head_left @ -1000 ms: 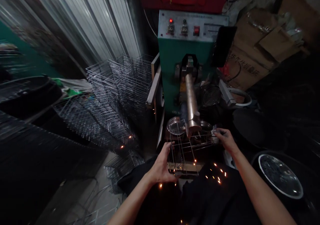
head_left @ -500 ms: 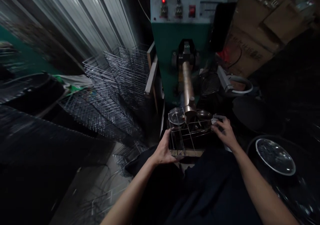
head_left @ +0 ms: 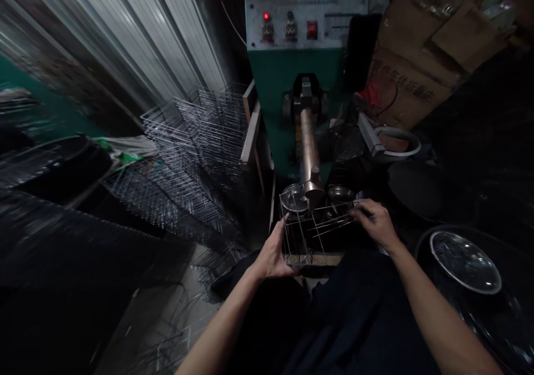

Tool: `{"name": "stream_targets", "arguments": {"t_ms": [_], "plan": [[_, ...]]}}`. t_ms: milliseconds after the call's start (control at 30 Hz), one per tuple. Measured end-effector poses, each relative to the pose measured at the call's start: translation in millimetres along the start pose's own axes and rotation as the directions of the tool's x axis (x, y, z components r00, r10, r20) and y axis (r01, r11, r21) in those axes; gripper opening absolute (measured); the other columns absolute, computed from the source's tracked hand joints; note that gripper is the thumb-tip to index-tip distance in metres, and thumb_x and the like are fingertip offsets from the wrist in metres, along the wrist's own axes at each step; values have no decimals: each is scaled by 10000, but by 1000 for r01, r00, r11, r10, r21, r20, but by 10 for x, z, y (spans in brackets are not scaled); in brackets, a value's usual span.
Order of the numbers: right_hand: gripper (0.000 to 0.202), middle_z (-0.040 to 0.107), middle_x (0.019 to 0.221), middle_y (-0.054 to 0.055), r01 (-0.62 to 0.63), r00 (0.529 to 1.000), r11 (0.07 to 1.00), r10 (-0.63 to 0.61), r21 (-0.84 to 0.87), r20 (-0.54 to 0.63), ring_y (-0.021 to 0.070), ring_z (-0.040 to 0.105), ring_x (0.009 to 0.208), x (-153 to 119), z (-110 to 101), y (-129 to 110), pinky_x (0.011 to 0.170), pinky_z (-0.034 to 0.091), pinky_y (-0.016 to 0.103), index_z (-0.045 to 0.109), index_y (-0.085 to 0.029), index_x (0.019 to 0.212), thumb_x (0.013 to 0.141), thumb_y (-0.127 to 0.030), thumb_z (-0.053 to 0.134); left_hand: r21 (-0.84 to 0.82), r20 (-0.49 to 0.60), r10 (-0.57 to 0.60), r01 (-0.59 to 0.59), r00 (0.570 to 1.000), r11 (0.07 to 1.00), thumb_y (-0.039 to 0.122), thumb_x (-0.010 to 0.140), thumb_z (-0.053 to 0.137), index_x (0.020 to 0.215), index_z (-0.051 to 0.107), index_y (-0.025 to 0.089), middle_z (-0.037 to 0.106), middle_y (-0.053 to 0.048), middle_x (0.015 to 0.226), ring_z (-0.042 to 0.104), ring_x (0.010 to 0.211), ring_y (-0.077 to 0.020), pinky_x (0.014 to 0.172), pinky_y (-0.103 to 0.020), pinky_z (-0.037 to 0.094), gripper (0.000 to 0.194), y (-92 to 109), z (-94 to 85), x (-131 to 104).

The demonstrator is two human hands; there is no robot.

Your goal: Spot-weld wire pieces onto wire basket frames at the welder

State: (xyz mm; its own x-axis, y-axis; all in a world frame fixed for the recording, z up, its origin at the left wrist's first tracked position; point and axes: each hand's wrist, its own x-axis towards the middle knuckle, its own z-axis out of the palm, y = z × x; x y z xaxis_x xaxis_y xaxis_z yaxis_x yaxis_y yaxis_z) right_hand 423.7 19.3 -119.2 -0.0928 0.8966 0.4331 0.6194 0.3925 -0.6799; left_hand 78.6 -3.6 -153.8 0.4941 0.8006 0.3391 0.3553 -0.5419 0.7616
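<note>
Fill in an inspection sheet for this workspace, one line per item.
Surface: pale wooden strip below a thin silver wire rack; rest too dark to judge.
Job's things: the rack, under a copper-coloured cylindrical metal arm; contact unclear.
Clutter: two round shiny dishes, stacked silver wire panels.
Hands: left hand grasps the rack's left side; right hand at its right end, grip unclear.
Cables: thin pale cable beside a green metal machine.
Surroundings: brown cardboard boxes, grey corrugated metal wall; red panel lamp lit.

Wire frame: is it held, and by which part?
The left hand holds the wire frame by its left side; the right hand is at its right end, grip unclear.
</note>
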Motion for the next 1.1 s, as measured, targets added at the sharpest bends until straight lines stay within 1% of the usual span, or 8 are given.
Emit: {"name": "stream_targets", "arguments": {"t_ms": [133, 267, 400, 600, 900, 1000, 1067, 1100], "plan": [[369, 664, 768, 39, 32, 999, 999, -32, -25, -8, 239, 610, 757, 43, -56, -69, 744, 420, 373, 669, -227, 773, 1002, -507, 599, -31, -18, 11, -11, 1000, 999, 307, 539, 878, 1636, 84, 262, 359, -174, 1597, 402, 1467, -450, 1190, -657, 388, 1355, 9, -7, 3], [325, 690, 820, 35, 60, 998, 995, -63, -75, -31, 243, 620, 801, 10, -102, -153, 782, 421, 384, 681, -233, 807, 1007, -482, 620, -38, -13, 0, -1, 1000, 999, 253, 530, 854, 1636, 103, 280, 363, -159, 1608, 406, 1468, -447, 1203, -663, 373, 1337, 25, -27, 1], [342, 696, 811, 26, 86, 994, 989, -94, -121, -57, 238, 620, 780, 25, -160, -263, 782, 414, 389, 674, -232, 797, 1006, -500, 632, -12, -18, -4, 4, 1000, 1000, 293, 532, 883, 1635, 114, 238, 381, -183, 1591, 412, 1463, -456, 1202, -654, 381, 1346, 12, -27, -11], [395, 690, 771, 24, 110, 989, 980, -123, -164, -76, 228, 618, 735, 45, -228, -430, 768, 408, 388, 659, -230, 775, 1024, -528, 590, 11, -15, 12, -12, 1000, 1000, 335, 557, 883, 1636, 109, 230, 363, -191, 1604, 399, 1481, -441, 1211, -635, 382, 1332, -7, -30, -19], [426, 679, 773, 44, 210, 971, 924, -235, -318, -40, 214, 558, 722, 118, -394, -900, 753, 342, 399, 653, -211, 759, 1053, -502, 551, 51, -13, -16, 16, 1000, 999, 266, 543, 875, 1636, 95, 246, 360, -179, 1608, 401, 1476, -445, 1203, -645, 386, 1343, 43, -62, -17], [412, 673, 775, 30, 189, 975, 922, -216, -339, -43, 210, 567, 739, 37, -401, -884, 771, 318, 400, 655, -213, 791, 1052, -516, 556, 43, -9, -16, 17, 1000, 999, 279, 542, 882, 1634, 97, 247, 371, -180, 1594, 411, 1465, -446, 1189, -639, 403, 1345, 49, -54, -9], [401, 657, 766, 24, 111, 986, 943, -144, -314, -85, 211, 567, 746, -70, -326, -743, 783, 318, 396, 652, -215, 798, 1025, -540, 592, 45, -4, -12, 13, 1000, 999, 299, 550, 884, 1633, 96, 248, 393, -179, 1572, 424, 1453, -443, 1183, -637, 411, 1340, 48, -58, -8], [408, 644, 756, 21, 58, 991, 966, -87, -252, -104, 210, 563, 742, -127, -259, -636, 778, 331, 387, 644, -216, 792, 1008, -560, 605, 54, -7, -14, 14, 1000, 998, 312, 555, 884, 1633, 92, 250, 399, -180, 1565, 425, 1451, -443, 1181, -638, 412, 1339, 43, -62, -12]]}}
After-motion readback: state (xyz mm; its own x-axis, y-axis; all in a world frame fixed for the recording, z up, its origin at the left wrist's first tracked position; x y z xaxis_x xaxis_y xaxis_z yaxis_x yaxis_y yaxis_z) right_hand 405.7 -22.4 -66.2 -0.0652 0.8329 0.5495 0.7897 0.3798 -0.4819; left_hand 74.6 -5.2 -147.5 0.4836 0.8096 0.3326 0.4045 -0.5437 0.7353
